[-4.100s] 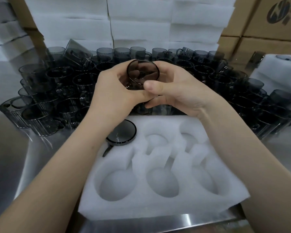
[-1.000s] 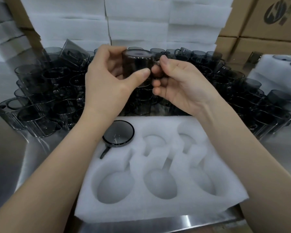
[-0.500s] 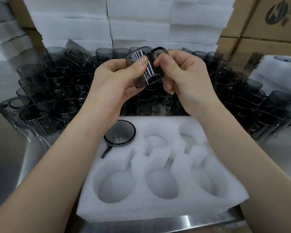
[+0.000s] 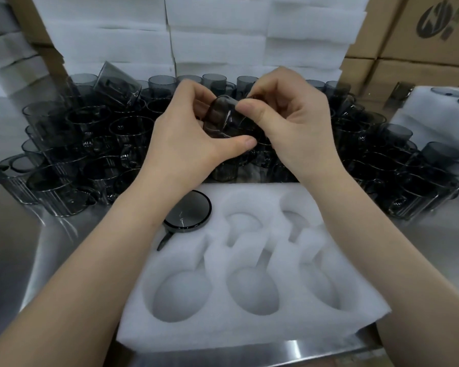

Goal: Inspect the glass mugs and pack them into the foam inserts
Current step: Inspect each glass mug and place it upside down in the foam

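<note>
On the brushed steel table, smoky-grey glass mugs, some ribbed, are crowding the far side. Above them the left hand is curling thumb and fingers round one tinted held mug, tilted in the air, while the right hand is pinching its right side. Nearer, a soft white foam insert is lying with rounded pockets, a packed mug sitting in the far-left one, and at far right brown cardboard cartons are showing a dark swirl logo with unreadable writing.
</note>
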